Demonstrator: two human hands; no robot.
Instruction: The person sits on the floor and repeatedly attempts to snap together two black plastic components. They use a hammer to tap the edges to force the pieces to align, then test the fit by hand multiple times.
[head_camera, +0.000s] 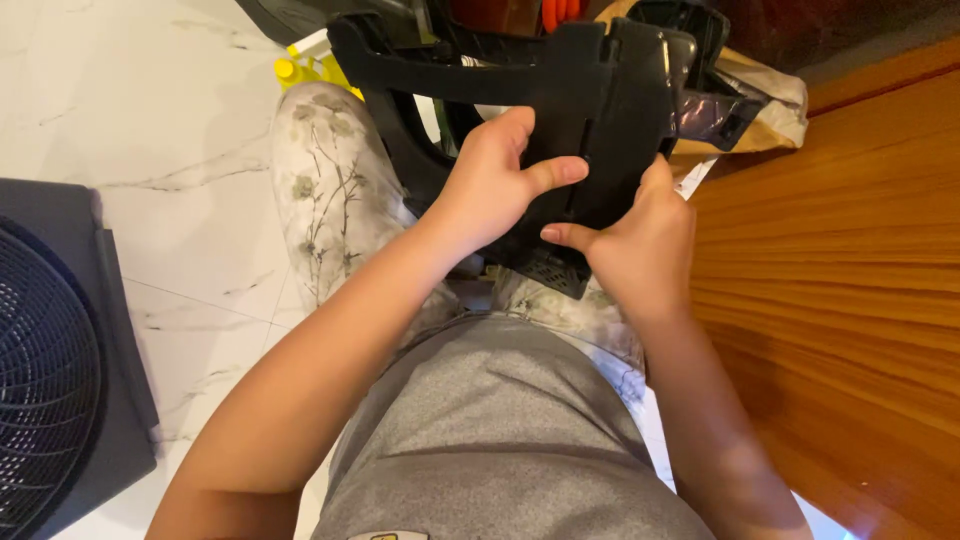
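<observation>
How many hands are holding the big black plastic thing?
2. The left hand grips the black plastic part from its left side; the right hand holds its lower right edge. No other hands show.

Marble floor (180, 130) — wooden furniture (850, 250)

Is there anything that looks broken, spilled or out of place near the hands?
Nothing looks broken or spilled. Both hands, left hand and right hand, grip a black plastic part over the lap. A crumpled plastic bag lies at the edge of the wooden surface, and a fan stands on the floor.
</observation>
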